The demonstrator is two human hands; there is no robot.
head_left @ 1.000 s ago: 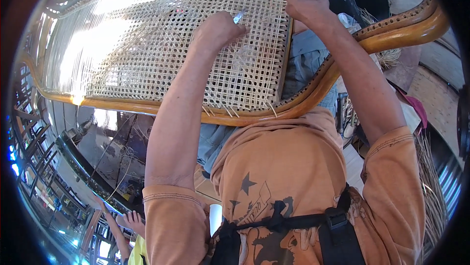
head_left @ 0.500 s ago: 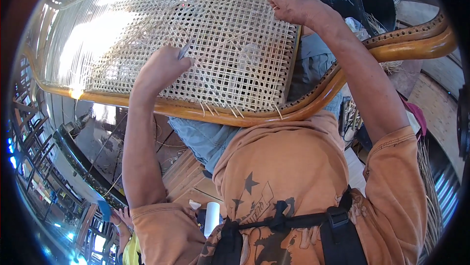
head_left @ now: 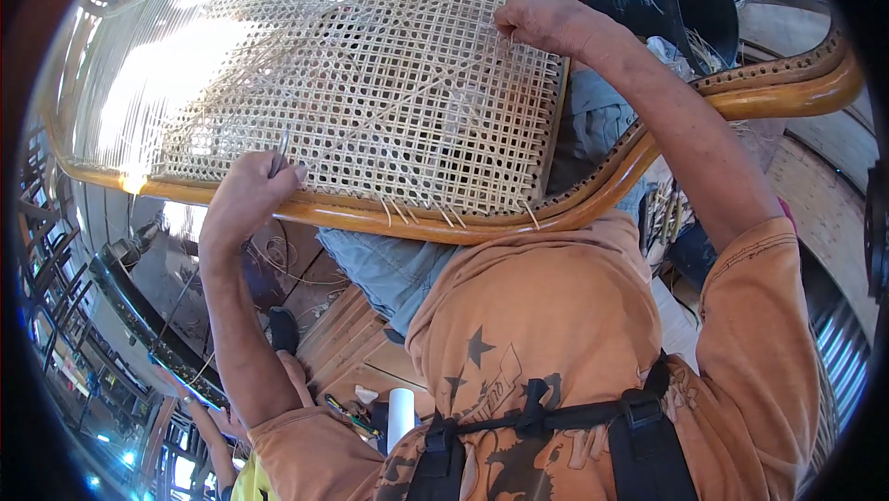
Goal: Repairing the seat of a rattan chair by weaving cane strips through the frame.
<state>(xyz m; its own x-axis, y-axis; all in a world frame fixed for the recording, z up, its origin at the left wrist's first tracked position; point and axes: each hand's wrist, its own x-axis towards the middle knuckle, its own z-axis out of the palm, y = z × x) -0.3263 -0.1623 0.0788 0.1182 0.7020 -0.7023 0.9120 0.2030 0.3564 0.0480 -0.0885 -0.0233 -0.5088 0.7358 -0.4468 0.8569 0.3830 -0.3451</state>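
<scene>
View from above of a person in an orange shirt (head_left: 556, 316) working on a woven cane panel (head_left: 370, 84) set in a curved wooden frame (head_left: 593, 205). The left hand (head_left: 245, 200) rests at the panel's near edge, its grip closed on a thin metal tool (head_left: 281, 154). The right hand (head_left: 542, 24) pinches a strand (head_left: 407, 103) at the far right corner. A dark bucket (head_left: 694, 1) stands beyond the frame.
</scene>
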